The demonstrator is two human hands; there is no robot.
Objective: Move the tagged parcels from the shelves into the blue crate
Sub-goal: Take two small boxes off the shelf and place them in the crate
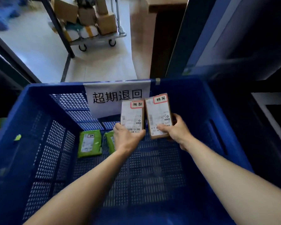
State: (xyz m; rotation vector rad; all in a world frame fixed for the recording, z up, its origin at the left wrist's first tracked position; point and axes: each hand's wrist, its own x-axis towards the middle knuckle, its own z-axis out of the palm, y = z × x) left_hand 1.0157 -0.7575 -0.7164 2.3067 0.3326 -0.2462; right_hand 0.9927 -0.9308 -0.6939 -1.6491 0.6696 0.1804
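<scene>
Both my arms reach down into the blue crate (39, 98), a perforated plastic bin with a white paper sign (117, 93) on its far wall. My left hand (128, 137) grips the lower end of a small brown box (133, 114) with a white shipping label and a red-edged tag. My right hand (177, 129) grips a second, similar tagged box (159, 112) just to its right. Both boxes are held above the crate floor near the far wall. Two green mailer bags lie flat on the crate floor, one (89, 142) fully visible, the other (109, 140) partly hidden by my left hand.
Beyond the crate, a wheeled cart (94, 38) piled with cardboard boxes and white bundles stands on the pale floor. Dark shelving (234, 46) rises on the right and a dark frame on the left. The near half of the crate floor is bare mesh.
</scene>
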